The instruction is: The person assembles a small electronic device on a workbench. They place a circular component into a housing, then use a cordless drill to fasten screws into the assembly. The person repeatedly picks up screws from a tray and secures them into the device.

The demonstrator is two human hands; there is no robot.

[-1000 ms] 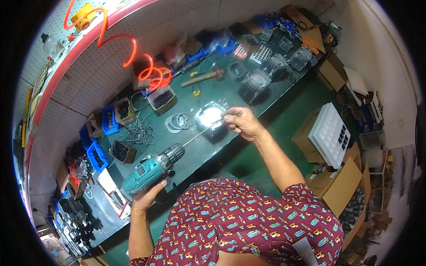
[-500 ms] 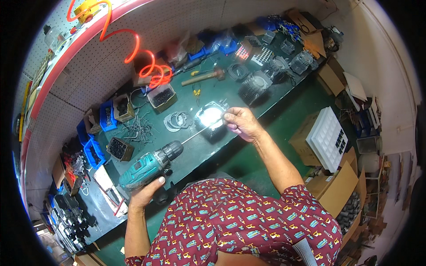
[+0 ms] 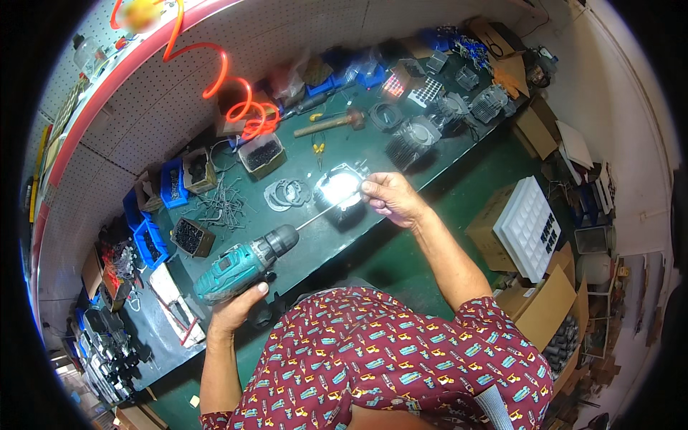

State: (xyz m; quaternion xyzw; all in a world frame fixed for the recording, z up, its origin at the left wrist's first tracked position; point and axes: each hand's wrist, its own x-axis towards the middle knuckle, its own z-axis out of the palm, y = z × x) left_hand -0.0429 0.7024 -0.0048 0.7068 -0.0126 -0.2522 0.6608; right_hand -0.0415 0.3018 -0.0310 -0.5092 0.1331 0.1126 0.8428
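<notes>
My left hand [image 3: 242, 307] is wrapped round the grip of a teal and black cordless drill [image 3: 233, 272]. Its long thin bit [image 3: 315, 217] reaches to the near side of a round metal lamp housing [image 3: 331, 195], whose inside glares bright white. At the right rim of that housing, my right hand [image 3: 393, 197] is closed, thumb and fingers pinching its edge. The bit's tip is lost near the rim, so whether it touches a screw cannot be seen. Left of the housing lie grey ring-shaped plates [image 3: 288, 193].
Tubs of small dark screws [image 3: 261, 155], blue bins [image 3: 150, 244] and a heap of thin wires [image 3: 223, 206] line the left. Farther back lie a hammer [image 3: 330, 123], yellow-handled pliers [image 3: 318, 150] and finned housings [image 3: 414, 141]. An orange coiled hose [image 3: 223, 72] hangs above.
</notes>
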